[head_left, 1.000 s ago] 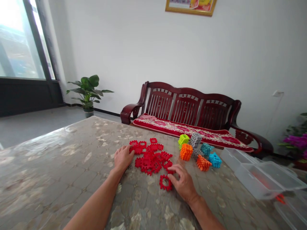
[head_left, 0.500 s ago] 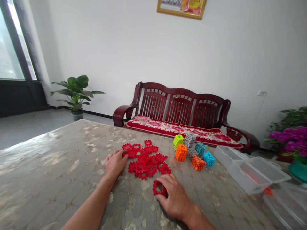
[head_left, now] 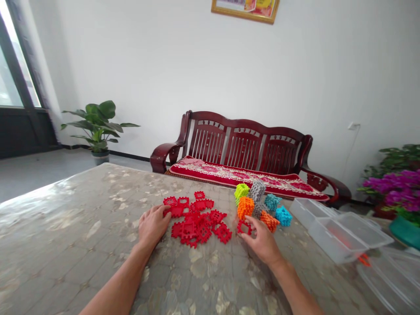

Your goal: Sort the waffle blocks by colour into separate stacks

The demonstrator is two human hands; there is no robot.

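Observation:
A loose pile of flat red toothed plastic pieces point(head_left: 197, 223) lies on the table. My left hand point(head_left: 153, 226) rests at the pile's left edge, fingers bent, its fingertips against a red piece; nothing shows lifted in it. Between the thumb and fingers of my right hand point(head_left: 260, 239) is a single red square frame point(head_left: 244, 227), just in front of an orange block point(head_left: 246, 208). Behind and beside it stand a lime block point(head_left: 242, 192), grey blocks point(head_left: 257, 190), a second orange block point(head_left: 269, 221), a teal block point(head_left: 272, 201) and a blue block point(head_left: 284, 216).
Clear plastic boxes point(head_left: 339, 238) stand on the table's right side, with a clear lid point(head_left: 383, 280) nearer me and a small orange piece point(head_left: 364, 260) between. A wooden sofa point(head_left: 244, 146) is beyond the patterned table point(head_left: 82, 227). Potted plants stand at left and right.
My right hand has moved right and away from me, carrying the red frame from below the pile to the coloured blocks. The left hand has stayed beside the pile. The view has shifted slightly.

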